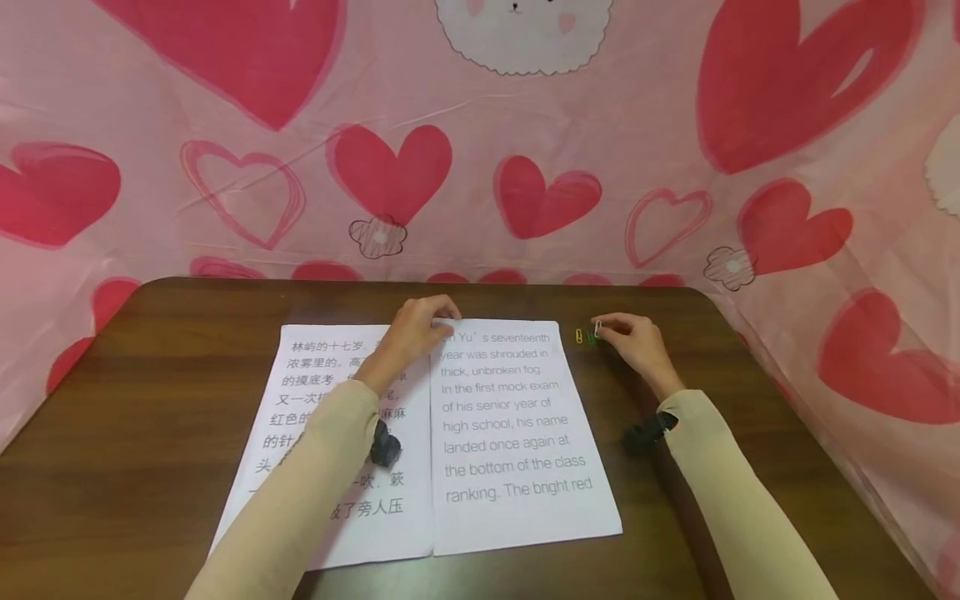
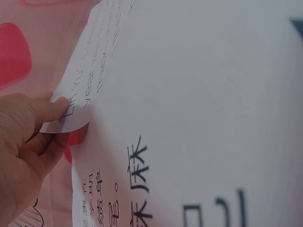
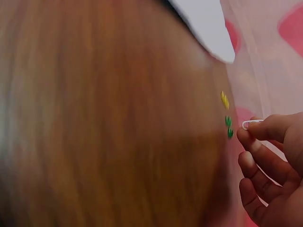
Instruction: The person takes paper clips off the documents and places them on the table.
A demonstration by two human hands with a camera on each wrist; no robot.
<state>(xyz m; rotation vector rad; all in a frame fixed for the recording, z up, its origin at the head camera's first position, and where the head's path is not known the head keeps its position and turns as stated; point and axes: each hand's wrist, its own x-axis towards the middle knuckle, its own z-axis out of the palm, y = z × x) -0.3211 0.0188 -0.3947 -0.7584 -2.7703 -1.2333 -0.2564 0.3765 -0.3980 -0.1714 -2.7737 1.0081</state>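
Note:
My left hand (image 1: 415, 329) pinches the top left corner of a white sheet with English text (image 1: 517, 433). In the left wrist view, the thumb lies on the front of that sheet (image 2: 71, 106), with fingers behind it, and its edge curves up over the sheet with Chinese text (image 2: 199, 123). Right of the papers, my right hand (image 1: 633, 342) holds a white paper clip (image 3: 251, 122) between thumb and forefinger, off the table. Beside that hand lie a yellow paper clip (image 3: 225, 100) and small green clips (image 3: 229, 126).
The papers lie on a dark brown wooden table (image 1: 135, 433). A pink cloth with red hearts (image 1: 547, 196) hangs behind its far edge. Black bands (image 1: 386, 446) sit at both wrists. My left forearm covers part of the Chinese text.

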